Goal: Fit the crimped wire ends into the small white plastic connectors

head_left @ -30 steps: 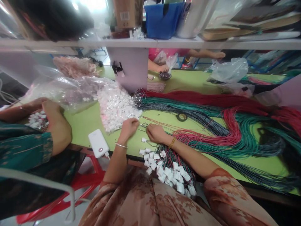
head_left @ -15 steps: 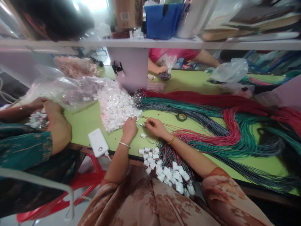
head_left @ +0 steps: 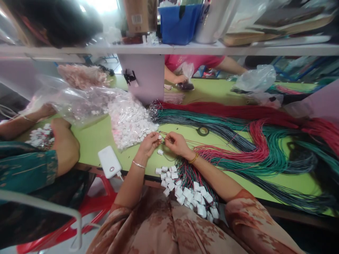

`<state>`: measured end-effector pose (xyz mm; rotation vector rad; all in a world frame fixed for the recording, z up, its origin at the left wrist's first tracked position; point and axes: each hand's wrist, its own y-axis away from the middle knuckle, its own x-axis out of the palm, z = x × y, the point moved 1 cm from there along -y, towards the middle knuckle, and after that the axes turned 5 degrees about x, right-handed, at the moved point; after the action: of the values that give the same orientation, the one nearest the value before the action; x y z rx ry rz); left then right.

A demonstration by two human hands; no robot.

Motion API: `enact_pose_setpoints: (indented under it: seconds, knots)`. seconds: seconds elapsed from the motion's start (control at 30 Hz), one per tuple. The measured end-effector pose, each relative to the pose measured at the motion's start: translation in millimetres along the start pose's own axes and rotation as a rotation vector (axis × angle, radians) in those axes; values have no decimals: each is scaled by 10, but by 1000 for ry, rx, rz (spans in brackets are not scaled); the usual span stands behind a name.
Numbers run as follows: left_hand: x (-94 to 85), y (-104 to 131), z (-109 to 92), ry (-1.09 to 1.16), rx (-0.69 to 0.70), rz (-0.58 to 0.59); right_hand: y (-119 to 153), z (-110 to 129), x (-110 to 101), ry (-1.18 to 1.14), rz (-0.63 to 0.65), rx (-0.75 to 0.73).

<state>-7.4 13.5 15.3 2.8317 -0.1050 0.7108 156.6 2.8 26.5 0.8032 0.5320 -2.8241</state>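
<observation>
My left hand (head_left: 150,144) pinches a small white connector (head_left: 160,137) beside the bag of white connectors (head_left: 129,121). Close on its right, my right hand (head_left: 175,143) is closed on the ends of thin wires, which trail off to the right. The fingertips of both hands nearly meet. Just below them a loose white connector (head_left: 160,152) lies on the green table. Wired white connectors (head_left: 186,192) hang in a cluster over the table's front edge.
Red wires (head_left: 217,109), green wires (head_left: 280,155) and dark wires stretch to the right. A tape roll (head_left: 203,131) lies behind my right hand, a white power bank (head_left: 109,162) at left. Co-workers sit at left and across, below a shelf (head_left: 106,49).
My left hand has turned toward my right hand, away from the bag, and a white connector now shows between its fingertips. The co-worker's hands at left have moved apart.
</observation>
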Motion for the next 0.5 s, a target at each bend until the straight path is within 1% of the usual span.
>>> enact_pose_setpoints:
  seconds: [0.13, 0.27, 0.33, 0.5]
  knots:
    - [1, -2, 28, -13, 13, 3, -7, 9, -13, 87, 16, -53]
    - [29, 8, 85, -147, 42, 6, -22, -16, -23, 180, 23, -103]
    - [35, 8, 102, -179, 49, -1, -32, -44, -25, 172, 26, -102]
    - [26, -12, 112, -161, 39, -60, -21, -94, 37, 75, 62, -61]
